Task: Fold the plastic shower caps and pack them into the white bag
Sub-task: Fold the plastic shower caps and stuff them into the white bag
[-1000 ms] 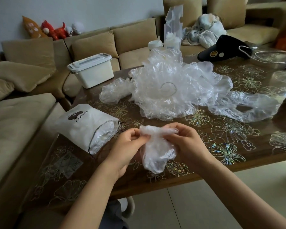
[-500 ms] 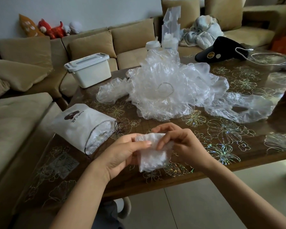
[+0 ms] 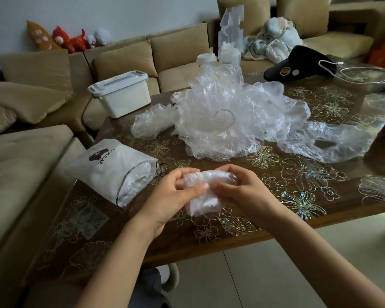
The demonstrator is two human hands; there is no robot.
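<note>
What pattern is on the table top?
Shiny gold flower outlines on a dark brown table, seen best in the head view.

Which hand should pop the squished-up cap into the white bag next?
Probably the left hand. Both hands grip the cap, but the white bag lies on the left side of the table, its open mouth facing the left hand. The right hand would have to reach across.

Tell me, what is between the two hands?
A scrunched, partly folded plastic shower cap. The left hand and right hand both grip it above the table, as the head view shows.
</note>
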